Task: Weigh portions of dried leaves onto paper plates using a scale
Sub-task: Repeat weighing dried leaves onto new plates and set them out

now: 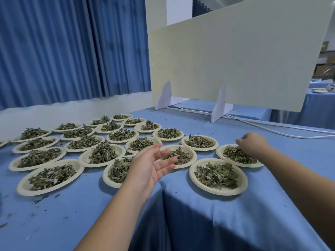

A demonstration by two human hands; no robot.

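Though no scale showed, over twenty plates (217, 192) in front of the board (235, 60) held leaves (215, 174), so weighing looked nearly done. Left hand (154, 165) hovered open; right hand (252, 144) curled at the rightmost plate (220, 153) before the board, grip unclear.

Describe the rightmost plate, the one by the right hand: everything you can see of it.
The rightmost paper plate is round and off-white with a shallow crimped rim, seemingly pressed paper. It lies flat on the blue tablecloth and holds a loose heap of dried green leaves. The right hand is over its far side, fingers curled down onto the leaves; whether they pinch any is hidden.
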